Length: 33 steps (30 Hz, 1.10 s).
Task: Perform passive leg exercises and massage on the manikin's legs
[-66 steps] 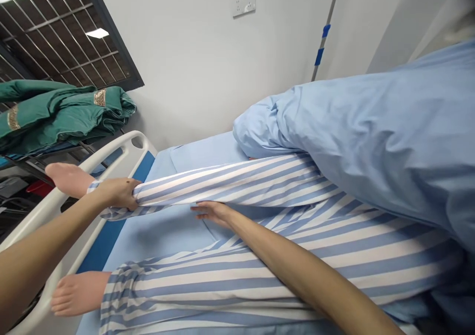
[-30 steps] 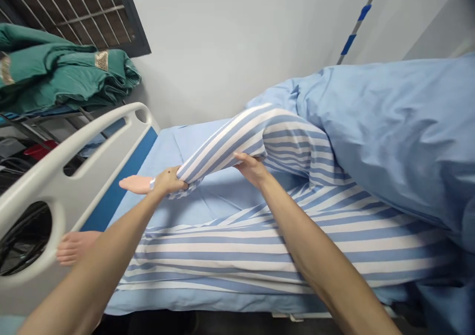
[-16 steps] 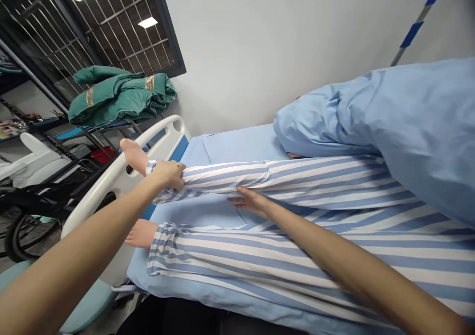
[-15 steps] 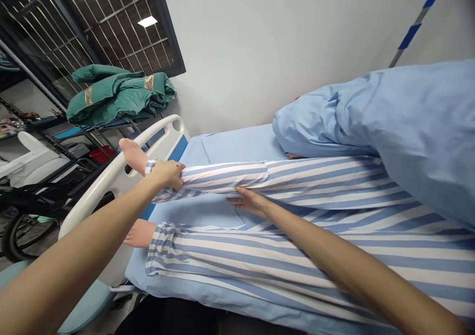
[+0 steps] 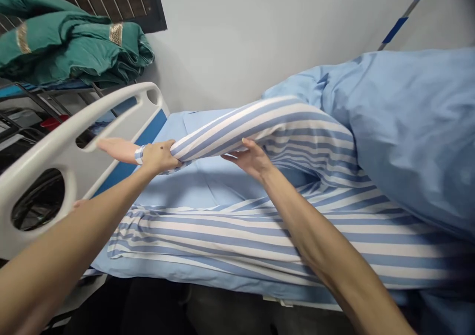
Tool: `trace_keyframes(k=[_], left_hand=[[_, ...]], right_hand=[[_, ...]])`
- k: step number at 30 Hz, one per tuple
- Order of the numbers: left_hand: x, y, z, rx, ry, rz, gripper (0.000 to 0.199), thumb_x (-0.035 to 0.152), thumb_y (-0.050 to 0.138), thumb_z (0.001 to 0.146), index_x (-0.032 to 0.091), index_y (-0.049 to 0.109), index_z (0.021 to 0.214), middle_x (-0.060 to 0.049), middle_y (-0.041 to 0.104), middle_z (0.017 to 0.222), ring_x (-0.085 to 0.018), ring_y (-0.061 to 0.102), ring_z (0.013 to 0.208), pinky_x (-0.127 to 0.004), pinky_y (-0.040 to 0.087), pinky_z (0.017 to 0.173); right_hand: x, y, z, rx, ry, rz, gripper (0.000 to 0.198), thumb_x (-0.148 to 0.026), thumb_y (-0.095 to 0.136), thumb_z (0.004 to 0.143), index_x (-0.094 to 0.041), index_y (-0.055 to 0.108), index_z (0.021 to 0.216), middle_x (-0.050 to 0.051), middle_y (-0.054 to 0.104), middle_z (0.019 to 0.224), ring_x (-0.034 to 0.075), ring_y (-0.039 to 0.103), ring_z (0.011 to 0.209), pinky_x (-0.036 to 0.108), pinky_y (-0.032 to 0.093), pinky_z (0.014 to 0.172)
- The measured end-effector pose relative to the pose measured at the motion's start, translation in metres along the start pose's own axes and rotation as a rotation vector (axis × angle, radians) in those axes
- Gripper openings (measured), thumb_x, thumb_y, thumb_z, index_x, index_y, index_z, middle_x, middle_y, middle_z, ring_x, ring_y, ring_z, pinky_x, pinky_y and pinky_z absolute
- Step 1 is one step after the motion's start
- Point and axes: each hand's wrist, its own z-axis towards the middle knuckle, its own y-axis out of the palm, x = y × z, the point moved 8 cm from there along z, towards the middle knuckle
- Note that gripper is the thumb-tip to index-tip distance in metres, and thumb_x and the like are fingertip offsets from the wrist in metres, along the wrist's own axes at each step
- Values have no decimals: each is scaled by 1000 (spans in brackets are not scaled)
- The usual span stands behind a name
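My left hand is wrapped round the lower end of the far leg, just above the ankle. Blue-and-white striped trousers cover this leg, which is raised off the mattress with its knee bent upward. Its bare foot points toward the footboard. Under the calf is my right hand, thumb up and fingers stretched apart; whether it bears on the cloth I cannot tell. The near leg, in the same striped cloth, lies straight along the bed, its foot mostly hidden behind my left forearm.
A white footboard with cut-out holes closes the left end of the bed. A light blue quilt is bunched over the body at right. Folded green cloth lies on a rack beyond the footboard. A wall runs along the far side.
The far leg has gone from lying nearly flat to a raised, bent knee. Both my hands have moved with it, the right staying under the calf. The view has shifted closer to the bed.
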Motion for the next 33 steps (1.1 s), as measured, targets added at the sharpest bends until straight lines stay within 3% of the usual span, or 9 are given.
trace_keyframes(k=[3, 7, 9, 13, 20, 23, 27, 30, 33], left_hand=[[39, 34, -2, 68, 25, -94, 54, 54, 58, 59, 29, 55, 106, -3, 65, 96, -26, 58, 89, -36, 42, 78], [81, 89, -6, -33, -4, -268, 52, 54, 56, 62, 31, 52, 108, -1, 65, 94, -23, 59, 87, -31, 41, 74], [90, 104, -6, -39, -16, -302, 52, 57, 55, 63, 30, 51, 108, -2, 65, 93, -24, 58, 87, -32, 41, 74], [89, 111, -4, -3, -8, -323, 54, 62, 53, 62, 30, 50, 105, -2, 65, 91, -25, 58, 86, -33, 41, 73], [87, 110, -4, -66, 40, -320, 56, 56, 54, 63, 28, 48, 111, -5, 65, 98, -27, 58, 90, -35, 40, 76], [75, 102, -2, -60, 108, -297, 51, 52, 54, 64, 26, 51, 108, -6, 66, 97, -26, 59, 88, -34, 40, 74], [24, 90, 3, -100, 64, -121, 49, 45, 58, 59, 27, 53, 105, -5, 67, 96, -26, 60, 90, -33, 41, 74], [-18, 71, 6, -128, 77, 50, 55, 43, 57, 59, 27, 50, 111, -7, 67, 101, -27, 60, 94, -34, 40, 79], [-39, 41, 9, -130, 173, 213, 50, 41, 56, 59, 24, 53, 106, -10, 67, 99, -29, 59, 93, -39, 37, 84]], right_hand=[[-26, -12, -6, 78, -131, -97, 28, -36, 70, 59, -26, 59, 82, -3, 65, 87, 23, 55, 99, 41, 46, 85], [-43, -27, -14, 179, -265, -254, 31, -38, 67, 60, -26, 59, 87, -4, 65, 92, 23, 51, 107, 36, 47, 81], [-45, -32, -16, 217, -303, -316, 31, -38, 65, 61, -26, 59, 89, -4, 64, 92, 23, 50, 109, 34, 48, 80], [-42, -35, -14, 257, -332, -387, 31, -40, 63, 64, -27, 59, 91, -4, 64, 92, 23, 50, 111, 34, 48, 80], [-33, -37, -14, 284, -293, -383, 32, -36, 64, 62, -30, 57, 93, -4, 64, 98, 21, 48, 112, 35, 48, 82], [-31, -42, -13, 278, -252, -347, 33, -32, 65, 63, -29, 57, 95, -4, 64, 101, 21, 50, 110, 36, 48, 82], [-16, -50, -8, 284, -167, -301, 30, -34, 66, 64, -28, 58, 92, -2, 65, 98, 23, 53, 106, 39, 48, 81], [24, -51, -3, 259, 25, -252, 26, -33, 67, 63, -27, 58, 87, -1, 66, 94, 24, 56, 102, 40, 48, 82], [75, -49, -5, 230, 252, -159, 25, -31, 68, 64, -26, 56, 85, 0, 65, 96, 23, 58, 96, 40, 49, 81]])
